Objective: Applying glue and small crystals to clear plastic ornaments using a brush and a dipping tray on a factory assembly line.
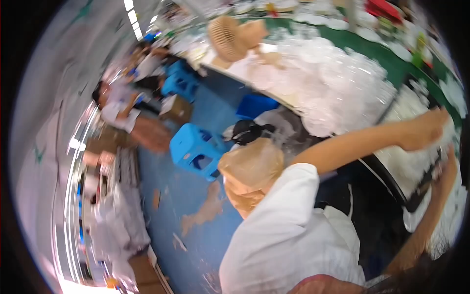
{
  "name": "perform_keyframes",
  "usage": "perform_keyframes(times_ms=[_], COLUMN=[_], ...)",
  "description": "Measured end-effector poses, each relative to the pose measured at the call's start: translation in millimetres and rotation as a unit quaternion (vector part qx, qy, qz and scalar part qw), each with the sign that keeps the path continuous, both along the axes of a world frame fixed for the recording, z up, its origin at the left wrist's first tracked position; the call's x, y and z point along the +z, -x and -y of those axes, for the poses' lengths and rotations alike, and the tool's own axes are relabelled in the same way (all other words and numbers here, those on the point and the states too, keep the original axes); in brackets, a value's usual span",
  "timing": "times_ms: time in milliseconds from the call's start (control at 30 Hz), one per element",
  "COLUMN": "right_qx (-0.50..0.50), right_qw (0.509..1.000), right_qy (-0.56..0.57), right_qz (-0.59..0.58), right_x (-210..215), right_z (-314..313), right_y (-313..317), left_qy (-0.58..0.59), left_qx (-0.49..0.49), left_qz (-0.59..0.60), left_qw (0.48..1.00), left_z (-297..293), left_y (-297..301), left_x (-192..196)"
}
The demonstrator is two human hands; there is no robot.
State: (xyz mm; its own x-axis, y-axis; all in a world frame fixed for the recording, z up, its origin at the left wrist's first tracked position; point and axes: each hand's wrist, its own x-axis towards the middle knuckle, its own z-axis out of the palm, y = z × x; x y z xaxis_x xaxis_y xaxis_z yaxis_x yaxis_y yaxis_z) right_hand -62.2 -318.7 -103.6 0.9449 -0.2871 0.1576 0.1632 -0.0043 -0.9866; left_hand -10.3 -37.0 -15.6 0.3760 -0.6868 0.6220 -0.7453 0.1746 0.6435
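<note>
The view is tilted and blurred. My left arm, in a white sleeve, reaches out to the right, and my left hand [425,130] rests on a pile of white sheet-like pieces [410,169] lying on a dark work surface [387,176]. My right hand [446,169] comes up from the lower right and touches the same pile at its near edge. Blur hides the fingers of both hands, so their grip is unclear.
A big heap of clear plastic pieces [338,83] covers a green table [387,56], with a tan fan [230,36] behind it. Blue stools [196,149], a tan plastic bag [252,171] and cardboard boxes [175,109] stand on the blue floor. Seated people [120,105] work at the left.
</note>
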Motion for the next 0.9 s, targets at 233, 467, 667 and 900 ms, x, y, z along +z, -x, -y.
perform_keyframes(times_ms=[233,467,667,900], right_qx=[-0.047,0.086,0.174,0.023], right_qw=[0.998,0.948,0.960,0.998], right_qy=[-0.022,-0.302,-0.219,-0.053], right_qz=[0.040,-0.059,-0.016,-0.001], right_x=[16,27,12,34], right_z=[-38,-45,2,-24], right_y=[-16,-1,-8,31], left_qy=[0.198,0.157,0.179,0.180], left_qx=[0.308,0.330,0.320,0.287], left_qz=[0.230,0.511,0.491,0.489], left_qw=[0.902,0.778,0.790,0.804], left_z=[-26,34,36,24], left_y=[43,30,19,19], left_x=[22,-23,-19,-15])
